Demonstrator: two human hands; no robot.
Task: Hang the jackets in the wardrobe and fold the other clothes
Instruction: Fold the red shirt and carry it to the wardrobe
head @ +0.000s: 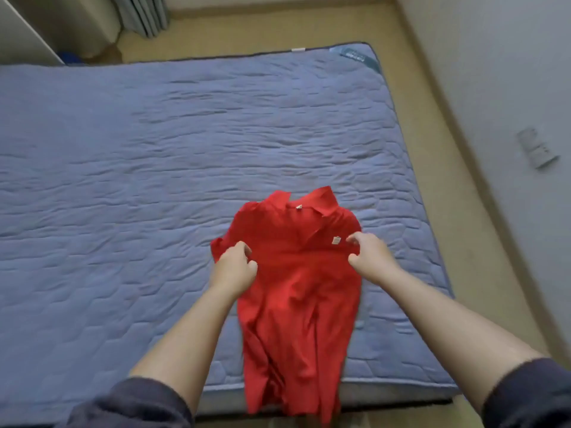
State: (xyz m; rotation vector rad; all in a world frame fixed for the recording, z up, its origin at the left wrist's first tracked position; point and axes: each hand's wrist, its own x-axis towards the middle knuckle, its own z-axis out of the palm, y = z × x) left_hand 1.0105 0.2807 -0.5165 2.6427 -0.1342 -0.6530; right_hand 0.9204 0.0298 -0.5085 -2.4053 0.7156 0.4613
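Folding step: my left hand and right hand each pinch a side of the red polo shirt just below its shoulders, the garment lying collar-away between them on the blue mattress; next, I judge, both sides must turn inward evenly.

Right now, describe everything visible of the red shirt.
The red shirt is a plain, bright red collared top of thin, soft-looking fabric, with two small white tags, one at the collar and one lower on the front. It lies creased and bunched on the blue quilted mattress, collar pointing away from the person, hem drooping over the near edge. The left hand grips its fabric on one side, and the right hand pinches it on the other.
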